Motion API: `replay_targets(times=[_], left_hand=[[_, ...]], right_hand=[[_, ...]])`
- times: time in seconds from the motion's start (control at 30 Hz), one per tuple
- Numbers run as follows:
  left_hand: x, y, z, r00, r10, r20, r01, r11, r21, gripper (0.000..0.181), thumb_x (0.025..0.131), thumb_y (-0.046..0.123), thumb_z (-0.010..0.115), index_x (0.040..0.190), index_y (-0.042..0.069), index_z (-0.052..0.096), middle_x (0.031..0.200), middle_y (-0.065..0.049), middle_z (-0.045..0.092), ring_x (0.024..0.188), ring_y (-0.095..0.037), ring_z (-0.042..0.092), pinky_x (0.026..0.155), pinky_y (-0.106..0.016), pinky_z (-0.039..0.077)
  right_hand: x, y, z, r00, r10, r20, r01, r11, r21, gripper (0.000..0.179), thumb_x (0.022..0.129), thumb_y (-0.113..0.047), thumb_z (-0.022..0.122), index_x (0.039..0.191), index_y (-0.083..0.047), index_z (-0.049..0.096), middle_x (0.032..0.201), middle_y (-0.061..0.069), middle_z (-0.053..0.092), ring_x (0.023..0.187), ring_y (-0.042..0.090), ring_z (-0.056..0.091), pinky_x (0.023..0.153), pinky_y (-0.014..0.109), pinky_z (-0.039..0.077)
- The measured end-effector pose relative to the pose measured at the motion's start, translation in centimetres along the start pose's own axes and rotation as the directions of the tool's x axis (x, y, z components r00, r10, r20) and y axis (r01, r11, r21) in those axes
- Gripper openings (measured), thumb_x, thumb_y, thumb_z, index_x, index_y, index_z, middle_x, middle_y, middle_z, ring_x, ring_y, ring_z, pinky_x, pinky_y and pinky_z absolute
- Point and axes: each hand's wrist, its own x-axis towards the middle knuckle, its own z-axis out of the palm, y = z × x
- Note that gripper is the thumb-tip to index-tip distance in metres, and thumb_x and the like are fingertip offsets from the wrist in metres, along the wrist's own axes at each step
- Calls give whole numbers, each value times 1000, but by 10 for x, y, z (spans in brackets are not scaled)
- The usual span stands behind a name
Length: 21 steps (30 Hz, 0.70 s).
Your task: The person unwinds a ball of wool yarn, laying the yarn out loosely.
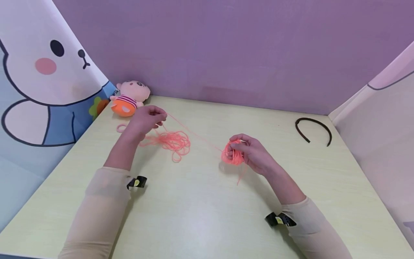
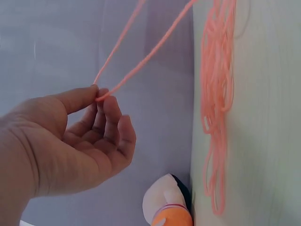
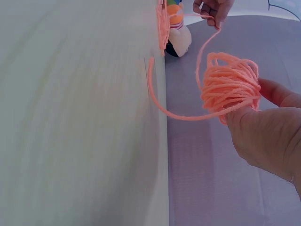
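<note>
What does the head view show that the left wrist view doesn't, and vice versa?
Only the head view shows the right hand holding the wound yarn bundle and the black curved band.
Only the left wrist view shows the left hand from its palm side.
Both show that hand pinching a pink strand, the loose yarn pile, the plush toy and the table.

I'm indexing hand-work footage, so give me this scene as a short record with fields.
Left grip: pinches a coral yarn strand at the fingertips
Right grip: holds a wound coral yarn bundle
Strand path: from left grip to bundle
Loose end: hangs from bundle
Loose yarn pile: on table, near left grip
Plush doll: table's far left corner, orange bottoms, striped top
Black headband: table's far right area
</note>
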Motion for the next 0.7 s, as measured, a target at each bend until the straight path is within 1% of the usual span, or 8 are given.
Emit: replay_targets(times=[0.1,0.23,0.33,0.43,0.5,0.57,0.63,0.7], left_hand=[[-1,-1,-1,1000,-26,-10,26,1000,9,28,104,25,59,124,5,61,118,-17,60,101,-29,58,97,-46,48],[-1,0,3,999,-26,43,23,997,74,31,102,25,62,126,5,60,124,-16,59,110,-35,53,97,-48,46],[-1,3,12,995,10,101,-21,993,113,32,100,23,65,127,5,60,127,-15,59,115,-36,53,98,-46,46],[-3,5,28,982,84,168,-105,987,121,28,99,18,67,123,3,63,124,-15,61,111,-32,58,94,-43,49],[-4,7,42,966,142,218,-171,978,119,25,98,15,69,119,2,65,118,-14,63,105,-29,60,89,-40,51],[-9,10,57,942,189,278,-225,969,104,23,96,13,69,117,2,66,114,-13,65,103,-27,62,88,-38,52],[-14,13,71,908,224,353,-269,959,85,25,96,12,70,118,2,65,115,-13,65,106,-26,62,89,-37,52],[-19,14,85,865,252,433,-307,950,61,28,96,11,70,122,4,64,120,-14,65,113,-27,61,93,-37,50]], right_hand=[[0,0,0,1000,-1,3,1,1000,-3,22,101,3,54,122,3,48,97,14,67,80,21,70,77,30,58],[0,0,0,1000,2,10,-2,1000,-7,22,101,2,54,122,3,48,97,14,67,80,21,70,77,30,58],[-1,1,0,1000,0,22,0,1000,-13,22,101,1,55,122,3,48,96,14,67,80,21,70,77,29,58],[-1,1,1,999,-6,37,7,1000,-22,22,101,0,57,121,3,49,96,13,67,80,21,69,76,28,57],[-1,0,2,999,-12,50,13,1000,-26,22,100,1,57,120,3,49,96,13,67,80,20,68,74,27,56],[-2,0,3,998,-19,64,21,999,-32,21,100,1,57,120,3,50,97,13,65,80,20,67,74,27,56],[-2,-1,4,996,-30,80,33,999,-39,21,100,1,57,119,2,50,98,14,64,80,20,67,75,28,57],[-3,-1,5,995,-36,94,41,998,-44,20,99,1,58,118,1,52,99,13,63,80,20,67,75,29,57]])
